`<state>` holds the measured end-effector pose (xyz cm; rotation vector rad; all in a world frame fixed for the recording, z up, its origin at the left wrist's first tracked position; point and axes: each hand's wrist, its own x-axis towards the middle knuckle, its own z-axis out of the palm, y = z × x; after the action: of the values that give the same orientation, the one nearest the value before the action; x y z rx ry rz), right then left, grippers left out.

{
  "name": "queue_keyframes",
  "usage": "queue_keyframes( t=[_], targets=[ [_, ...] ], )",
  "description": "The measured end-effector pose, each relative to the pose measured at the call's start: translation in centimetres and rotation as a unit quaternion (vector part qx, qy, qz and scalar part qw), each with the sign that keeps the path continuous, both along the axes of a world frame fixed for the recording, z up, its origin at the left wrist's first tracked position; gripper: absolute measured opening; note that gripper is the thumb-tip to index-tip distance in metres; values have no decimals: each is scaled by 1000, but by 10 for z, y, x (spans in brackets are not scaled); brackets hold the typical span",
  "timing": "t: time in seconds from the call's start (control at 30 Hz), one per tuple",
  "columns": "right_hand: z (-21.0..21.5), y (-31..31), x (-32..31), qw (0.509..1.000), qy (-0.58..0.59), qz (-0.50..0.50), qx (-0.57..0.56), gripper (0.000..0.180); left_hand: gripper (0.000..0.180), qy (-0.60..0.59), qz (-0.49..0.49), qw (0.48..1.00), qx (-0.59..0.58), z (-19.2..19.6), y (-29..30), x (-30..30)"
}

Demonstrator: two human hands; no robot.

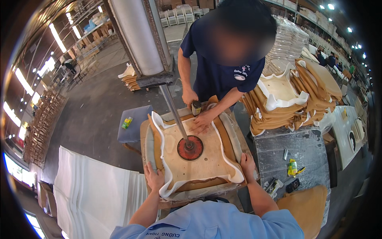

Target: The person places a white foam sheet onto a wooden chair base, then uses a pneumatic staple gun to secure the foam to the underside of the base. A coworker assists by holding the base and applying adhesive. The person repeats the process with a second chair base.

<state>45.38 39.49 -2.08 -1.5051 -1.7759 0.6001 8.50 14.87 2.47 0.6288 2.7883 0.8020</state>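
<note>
A chair seat lies upside down in front of me: a plywood board [175, 135] ringed by white foam [169, 175] and a tan cover [199, 184]. It sits within a grey padded rim [150, 143]. A steel press rod [174, 112] with a red disc [183, 153] bears down on the board. My left hand [155, 178] touches the near left corner of the rim, fingers stretched out. At the near right corner, my right hand [247, 168] lies along the rim with its fingers extended. Across from me, a co-worker holds a staple gun [196, 107] at the far edge, other hand flat on the board.
Stacked tan covers and foam-edged seats [278, 93] stand at the right, behind a dark worktable [294, 147] with a yellow-green packet [293, 167]. A blue-grey stool [135, 119] is at the left, and white sheets [95, 187] are piled near left. The press column [139, 36] rises above.
</note>
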Motion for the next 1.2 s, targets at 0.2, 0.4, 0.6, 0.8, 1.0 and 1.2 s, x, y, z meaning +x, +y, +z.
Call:
queue_keyframes(
  t=[0.2,0.4,0.6,0.8,1.0,1.2],
  targets=[
    [-4,3,1,1000,5,11,-20,41,79,-1,1,1000,3,1,0,3],
    [-7,5,1,1000,21,8,-11,40,76,10,-7,1000,14,-2,0,2],
    [-10,2,1,998,38,-6,-40,39,72,6,-49,995,82,-3,-6,-11],
    [-7,2,-1,999,42,-6,-10,37,68,-113,-74,976,171,7,-15,-27],
    [-2,-4,0,998,42,-10,-36,42,59,21,-229,970,82,48,-38,-33],
    [1,-30,14,989,41,-59,-126,50,46,-234,-462,850,95,81,-43,63]
  ],
)
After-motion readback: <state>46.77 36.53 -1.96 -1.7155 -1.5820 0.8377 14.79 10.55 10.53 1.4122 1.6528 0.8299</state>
